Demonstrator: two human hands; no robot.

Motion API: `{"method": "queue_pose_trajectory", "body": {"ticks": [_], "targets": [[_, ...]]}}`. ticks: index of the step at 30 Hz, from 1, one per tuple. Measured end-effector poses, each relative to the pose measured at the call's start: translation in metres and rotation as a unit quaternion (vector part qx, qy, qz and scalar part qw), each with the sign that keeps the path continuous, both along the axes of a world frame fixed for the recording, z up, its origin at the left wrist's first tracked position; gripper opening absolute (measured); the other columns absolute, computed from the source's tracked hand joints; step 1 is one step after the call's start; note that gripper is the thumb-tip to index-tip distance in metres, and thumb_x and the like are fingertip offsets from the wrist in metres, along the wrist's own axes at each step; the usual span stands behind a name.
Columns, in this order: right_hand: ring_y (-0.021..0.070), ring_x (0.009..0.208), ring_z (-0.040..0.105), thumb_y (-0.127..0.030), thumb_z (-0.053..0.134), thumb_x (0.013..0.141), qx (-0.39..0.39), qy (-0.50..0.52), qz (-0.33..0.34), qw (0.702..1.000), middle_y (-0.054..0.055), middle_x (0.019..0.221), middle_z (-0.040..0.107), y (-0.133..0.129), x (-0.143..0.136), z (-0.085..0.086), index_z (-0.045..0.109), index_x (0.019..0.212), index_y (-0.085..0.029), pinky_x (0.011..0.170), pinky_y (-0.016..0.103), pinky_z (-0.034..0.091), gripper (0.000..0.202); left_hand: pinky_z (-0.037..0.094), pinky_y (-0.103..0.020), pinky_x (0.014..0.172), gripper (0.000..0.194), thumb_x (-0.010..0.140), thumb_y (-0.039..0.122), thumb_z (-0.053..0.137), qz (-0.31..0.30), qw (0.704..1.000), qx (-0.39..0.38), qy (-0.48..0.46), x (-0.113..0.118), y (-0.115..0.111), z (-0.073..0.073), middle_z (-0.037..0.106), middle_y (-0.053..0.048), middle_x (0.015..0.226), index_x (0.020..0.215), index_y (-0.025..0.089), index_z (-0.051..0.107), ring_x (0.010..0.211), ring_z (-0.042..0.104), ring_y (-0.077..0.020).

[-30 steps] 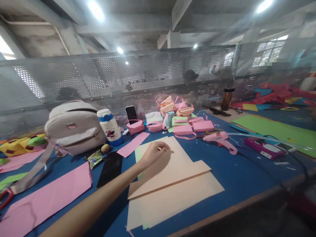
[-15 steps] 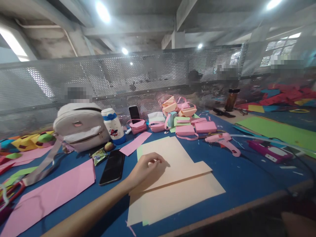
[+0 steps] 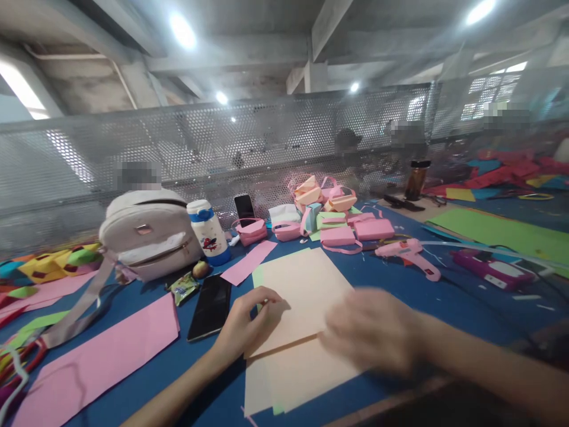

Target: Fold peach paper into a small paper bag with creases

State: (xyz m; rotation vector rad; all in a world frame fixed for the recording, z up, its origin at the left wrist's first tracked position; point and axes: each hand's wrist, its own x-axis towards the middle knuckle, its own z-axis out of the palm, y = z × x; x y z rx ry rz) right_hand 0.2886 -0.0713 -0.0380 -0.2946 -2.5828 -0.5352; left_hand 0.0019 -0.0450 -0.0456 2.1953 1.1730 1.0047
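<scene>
A stack of cream paper sheets [image 3: 306, 290] lies before me on the blue table, with slips of green paper showing at its edges. On the left part of the top sheet rests my left hand [image 3: 251, 317], its fingers loosely bent and the thumb a little apart. I see nothing held in it. My right hand [image 3: 373, 329] is smeared by motion over the right side of the sheets. Its fingers do not show clearly, and it covers the right edge of the paper.
Left of the sheets lie a black phone [image 3: 210, 307] and pink paper [image 3: 106, 356]. Behind stand a grey backpack [image 3: 149, 237], a bottle [image 3: 208, 231] and several small paper bags [image 3: 340, 236]. A pink glue gun [image 3: 409, 255] with its cord lies at right.
My right hand has come in from the right over the paper. The left hand stays on the sheets, slightly further toward their left edge. The view has shifted a little.
</scene>
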Motion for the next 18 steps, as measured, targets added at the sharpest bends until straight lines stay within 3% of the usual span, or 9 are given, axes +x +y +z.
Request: {"method": "queue_pose_trajectory", "body": {"ticks": [4, 7, 12, 18], "targets": [[0.0205, 0.098, 0.063, -0.017, 0.057, 0.095, -0.107, -0.036, -0.159, 0.981, 0.011, 0.107, 0.066, 0.134, -0.028, 0.019, 0.063, 0.113, -0.015, 0.083, 0.033, 0.053, 0.019, 0.049, -0.028, 0.081, 0.025, 0.096, 0.025, 0.045, -0.013, 1.000, 0.006, -0.003, 0.000, -0.001, -0.003, 0.073, -0.008, 0.094, 0.090, 0.019, 0.069, 0.091, 0.067, -0.0207], [0.0207, 0.098, 0.064, -0.025, 0.058, 0.097, -0.134, -0.045, -0.218, 0.966, 0.008, 0.110, 0.065, 0.198, -0.045, 0.015, 0.063, 0.113, -0.015, 0.084, 0.038, 0.055, 0.019, 0.049, -0.028, 0.080, 0.026, 0.097, 0.024, 0.045, -0.025, 1.000, 0.008, -0.003, -0.001, -0.003, -0.005, 0.073, -0.007, 0.094, 0.090, 0.020, 0.069, 0.090, 0.067, -0.0203], [0.0228, 0.103, 0.064, -0.034, 0.061, 0.096, -0.171, -0.066, -0.290, 0.939, 0.009, 0.123, 0.061, 0.242, -0.064, 0.001, 0.058, 0.124, -0.016, 0.086, 0.043, 0.056, 0.033, 0.049, -0.028, 0.081, 0.027, 0.097, 0.021, 0.043, -0.022, 1.000, 0.008, -0.007, -0.005, -0.004, -0.005, 0.072, -0.007, 0.096, 0.093, 0.020, 0.070, 0.091, 0.067, -0.0201], [0.0232, 0.104, 0.063, -0.034, 0.061, 0.096, -0.196, -0.085, -0.328, 0.920, 0.010, 0.124, 0.060, 0.255, -0.064, -0.005, 0.059, 0.124, -0.016, 0.087, 0.043, 0.055, 0.033, 0.049, -0.029, 0.082, 0.028, 0.097, 0.021, 0.044, -0.026, 1.000, -0.005, -0.017, -0.005, -0.003, -0.005, 0.073, -0.007, 0.095, 0.092, 0.019, 0.071, 0.093, 0.067, -0.0201]]}}
